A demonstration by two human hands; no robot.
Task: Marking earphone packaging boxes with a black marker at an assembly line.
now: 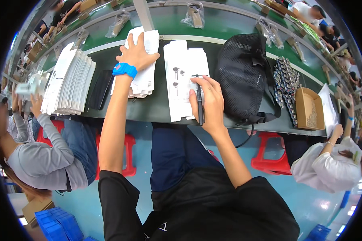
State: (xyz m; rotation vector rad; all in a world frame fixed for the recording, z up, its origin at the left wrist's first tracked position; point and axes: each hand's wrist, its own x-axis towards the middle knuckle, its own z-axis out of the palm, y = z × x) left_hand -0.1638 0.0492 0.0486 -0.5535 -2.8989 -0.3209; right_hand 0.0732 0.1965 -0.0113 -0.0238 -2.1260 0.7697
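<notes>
My left hand (137, 55), a blue band on its wrist, lies with fingers spread on a stack of white printed sheets (147, 82). The sheets look like folded paper or flat cartons; I cannot tell which. A black pen (200, 108) is gripped in my right hand (210, 100), between the thumb and fingers. That hand rests over a white flat carton blank (173, 100) printed with small dark round drawings. Part of the blank is hidden under my fingers.
A black mesh bag (243, 76) stands right of the blank, its strap over the table edge. Left lie a black phone-like object (100, 89) and a thick paper stack (68, 82). Metal parts (284, 80) and a cardboard box (309, 108) are at the right. People sit either side; bagged items line the green conveyor (165, 22).
</notes>
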